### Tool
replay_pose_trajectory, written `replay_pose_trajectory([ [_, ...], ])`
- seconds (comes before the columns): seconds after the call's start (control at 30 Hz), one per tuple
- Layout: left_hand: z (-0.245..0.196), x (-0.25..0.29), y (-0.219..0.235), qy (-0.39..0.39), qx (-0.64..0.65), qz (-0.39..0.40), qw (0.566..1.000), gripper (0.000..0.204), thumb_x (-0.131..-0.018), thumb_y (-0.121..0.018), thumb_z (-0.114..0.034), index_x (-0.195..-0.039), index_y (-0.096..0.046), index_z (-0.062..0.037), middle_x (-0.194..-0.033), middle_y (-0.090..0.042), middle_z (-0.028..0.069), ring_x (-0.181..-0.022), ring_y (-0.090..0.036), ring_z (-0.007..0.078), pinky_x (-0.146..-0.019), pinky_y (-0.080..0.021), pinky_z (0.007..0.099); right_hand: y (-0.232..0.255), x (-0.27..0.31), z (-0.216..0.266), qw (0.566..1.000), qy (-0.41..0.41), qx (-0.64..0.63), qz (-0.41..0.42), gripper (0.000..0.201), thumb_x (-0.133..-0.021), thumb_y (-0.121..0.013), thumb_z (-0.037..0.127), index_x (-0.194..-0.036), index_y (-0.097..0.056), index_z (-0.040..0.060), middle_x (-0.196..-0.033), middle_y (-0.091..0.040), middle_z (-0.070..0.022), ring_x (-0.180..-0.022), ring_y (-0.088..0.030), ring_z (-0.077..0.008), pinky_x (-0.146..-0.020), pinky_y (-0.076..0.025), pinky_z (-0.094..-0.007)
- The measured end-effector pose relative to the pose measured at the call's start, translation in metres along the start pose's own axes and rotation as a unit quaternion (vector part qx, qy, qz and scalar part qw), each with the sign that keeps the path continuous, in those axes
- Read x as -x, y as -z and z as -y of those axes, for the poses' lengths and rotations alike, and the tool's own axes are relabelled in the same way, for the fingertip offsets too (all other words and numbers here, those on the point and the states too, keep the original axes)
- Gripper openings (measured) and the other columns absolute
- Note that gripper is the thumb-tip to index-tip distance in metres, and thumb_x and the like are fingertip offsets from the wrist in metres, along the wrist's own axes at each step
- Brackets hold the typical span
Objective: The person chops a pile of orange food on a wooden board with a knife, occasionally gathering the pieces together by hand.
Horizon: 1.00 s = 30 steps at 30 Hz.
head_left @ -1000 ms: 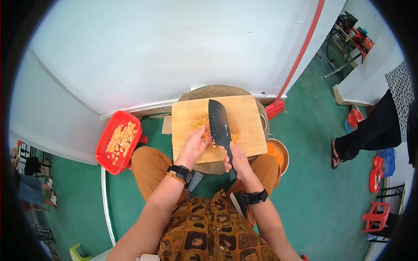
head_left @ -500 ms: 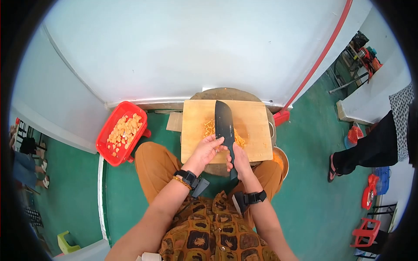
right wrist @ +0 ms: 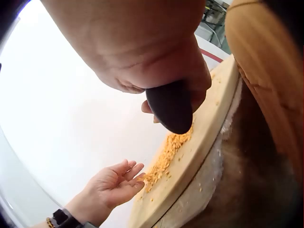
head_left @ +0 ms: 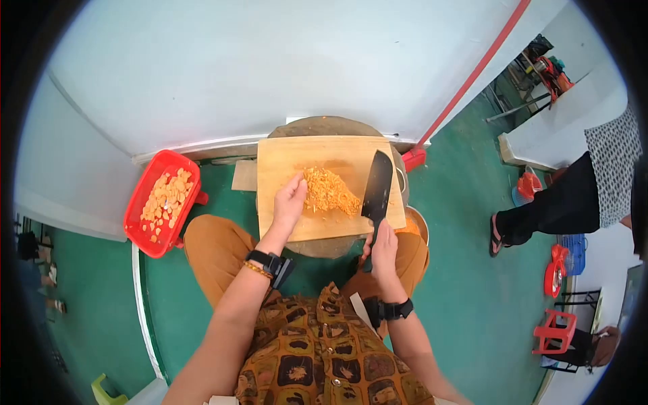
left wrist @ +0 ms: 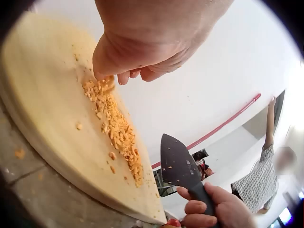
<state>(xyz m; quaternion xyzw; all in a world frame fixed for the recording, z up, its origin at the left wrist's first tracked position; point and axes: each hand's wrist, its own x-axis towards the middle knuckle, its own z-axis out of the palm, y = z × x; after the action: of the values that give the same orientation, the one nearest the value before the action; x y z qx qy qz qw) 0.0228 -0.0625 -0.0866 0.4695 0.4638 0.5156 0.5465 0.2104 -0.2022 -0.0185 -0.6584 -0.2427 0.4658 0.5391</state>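
Observation:
My right hand [head_left: 385,251] grips the dark handle of a black kitchen knife [head_left: 377,183], its blade pointing away over the right side of the wooden cutting board [head_left: 283,154]. Small orange bits cling to the blade in the left wrist view. A heap of chopped orange food [head_left: 327,191] lies mid-board. At the heap's left edge is my left hand [head_left: 289,201], its fingers extended and loosely bent, fingertips right at the bits. The right wrist view shows that left hand [right wrist: 111,187] palm partly up beside the heap.
Under the board stands a round wooden block [head_left: 324,125]. To the left is a red basket [head_left: 130,223] of orange slices. A metal bowl [head_left: 424,226] with orange food sits by my right knee. A person in black trousers [head_left: 550,202] stands at the right.
The knife has moved right, off the heap. My left hand, which touched the blade half a second ago, has come away left to the heap's edge. The bits now lie gathered in one heap.

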Motion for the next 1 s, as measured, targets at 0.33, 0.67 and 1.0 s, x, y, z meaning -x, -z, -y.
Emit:
replay_pose_trajectory([
  [0.33,-0.011,0.022,0.025,-0.161,-0.510,0.030,0.845,0.054,-0.097,-0.050,-0.025,-0.141,-0.039,0.0032,-0.146,-0.041,0.0220,-0.139,-0.032,0.0385,-0.113,-0.025,0.0484,0.001,0.033,-0.040,0.984,-0.092,-0.128,-0.086,0.049,-0.104,-0.033,0.048,-0.111,-0.053,0.0040,-0.064,-0.045,-0.0014,-0.043,-0.042,-0.0121,-0.039,-0.039,-0.0285],
  [0.67,-0.004,0.029,0.024,-0.189,-0.556,0.024,0.809,0.054,-0.096,-0.051,-0.029,-0.139,-0.042,0.0012,-0.146,-0.043,0.0183,-0.139,-0.034,0.0344,-0.113,-0.026,0.0466,-0.051,0.021,-0.034,0.993,-0.098,-0.069,0.003,0.045,-0.104,-0.034,0.044,-0.106,-0.053,0.0040,-0.064,-0.047,-0.0019,-0.043,-0.042,-0.0113,-0.040,-0.039,-0.0271],
  [1.0,-0.014,0.028,0.025,-0.210,-0.502,-0.010,0.839,0.049,-0.095,-0.053,-0.021,-0.136,-0.043,0.0044,-0.138,-0.049,0.0207,-0.133,-0.040,0.0366,-0.109,-0.031,0.0461,-0.060,0.012,0.012,0.880,0.225,0.418,0.007,0.032,-0.103,-0.042,0.026,-0.103,-0.055,-0.0033,-0.079,-0.061,-0.0279,-0.074,-0.058,-0.0479,-0.065,-0.046,-0.0507],
])
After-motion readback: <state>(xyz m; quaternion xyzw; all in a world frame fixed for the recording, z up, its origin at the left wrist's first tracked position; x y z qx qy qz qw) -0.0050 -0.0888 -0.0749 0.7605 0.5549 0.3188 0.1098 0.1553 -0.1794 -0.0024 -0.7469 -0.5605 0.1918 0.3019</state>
